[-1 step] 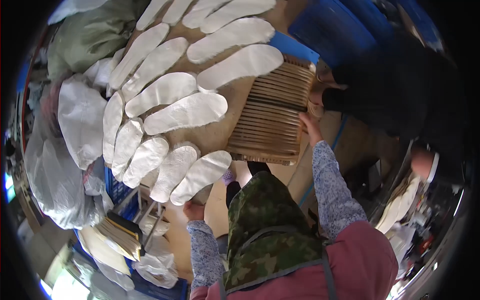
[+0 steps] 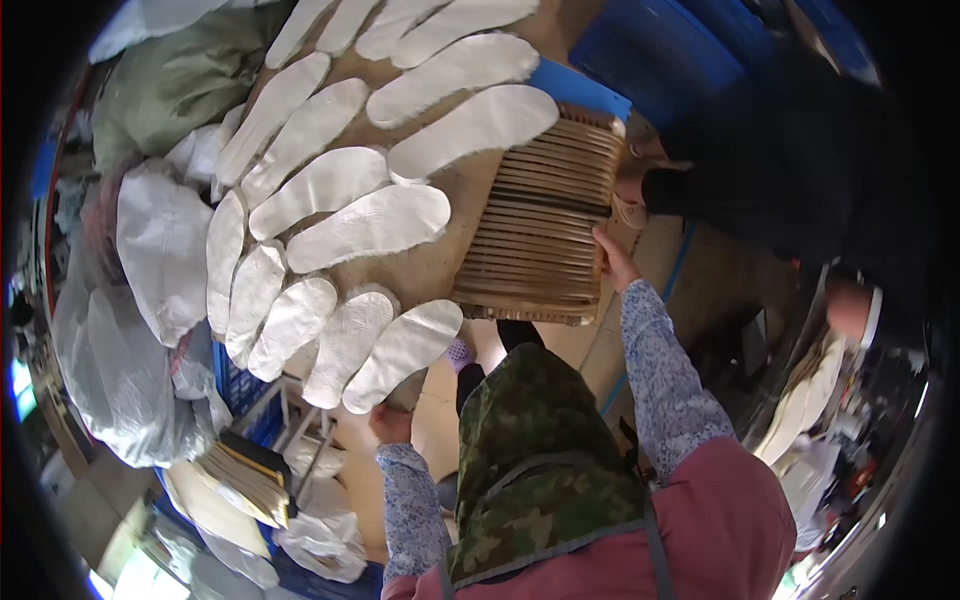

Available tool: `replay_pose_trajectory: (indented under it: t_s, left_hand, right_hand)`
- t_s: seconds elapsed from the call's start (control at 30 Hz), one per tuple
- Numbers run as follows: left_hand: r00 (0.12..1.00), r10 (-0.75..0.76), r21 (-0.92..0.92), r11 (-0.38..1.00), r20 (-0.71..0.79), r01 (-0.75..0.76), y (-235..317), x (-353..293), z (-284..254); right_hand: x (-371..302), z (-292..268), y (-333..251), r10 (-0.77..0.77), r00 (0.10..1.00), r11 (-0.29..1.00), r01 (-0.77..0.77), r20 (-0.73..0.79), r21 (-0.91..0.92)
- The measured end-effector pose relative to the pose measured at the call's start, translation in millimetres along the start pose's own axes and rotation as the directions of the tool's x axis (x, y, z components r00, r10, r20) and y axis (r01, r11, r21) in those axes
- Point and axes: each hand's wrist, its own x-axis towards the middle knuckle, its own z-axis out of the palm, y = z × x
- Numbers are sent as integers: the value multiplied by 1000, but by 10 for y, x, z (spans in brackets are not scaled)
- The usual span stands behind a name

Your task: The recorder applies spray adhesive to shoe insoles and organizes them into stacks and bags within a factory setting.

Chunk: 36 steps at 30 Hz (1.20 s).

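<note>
My right hand [image 2: 617,260] grips the near right edge of a brown slatted wooden rack [image 2: 535,220]; its fingertips are partly hidden. My left hand [image 2: 390,426] is closed just below the end of a white fleecy insole [image 2: 405,355]. What its fingers hold, if anything, is hidden. Several more white insoles lie in rows on a brown board, among them a long insole [image 2: 372,228] in the middle and another insole [image 2: 475,130] whose end reaches the rack's far left corner.
White plastic bags [image 2: 165,250] and a green sack [image 2: 190,85] crowd the left. Below them stand a blue crate [image 2: 238,385] and a stack of pale sheets [image 2: 240,480]. At right stands another person in dark clothes [image 2: 800,190], near blue bins [image 2: 665,45].
The view has shifted slightly, so the rack and upper insoles appear a little further left. Both hands keep their places, and nothing has been picked up or let go.
</note>
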Motion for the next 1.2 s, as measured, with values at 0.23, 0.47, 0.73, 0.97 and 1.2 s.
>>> replay_pose_trajectory:
  t_s: [0.23,0.47,0.73,0.97,1.2]
  left_hand:
    - [996,-51,128,991,77,40,36,-55,222]
    - [976,-164,63,986,141,157,5,-189,339]
    - [988,-114,54,993,106,109,-16,-279,414]
    - [987,-61,1,998,151,62,24,-249,349]
    - [999,2,128,992,47,-8,-54,103,301]
  right_hand:
    - [-275,121,534,97,954,792,-246,283,559]
    - [-294,1,953,9,995,954,22,-104,299]
    - [241,325,742,-177,907,979,125,-381,-158]
    - [194,187,707,-169,950,826,-9,263,564]
    - [-332,125,942,-324,931,901,250,167,355]
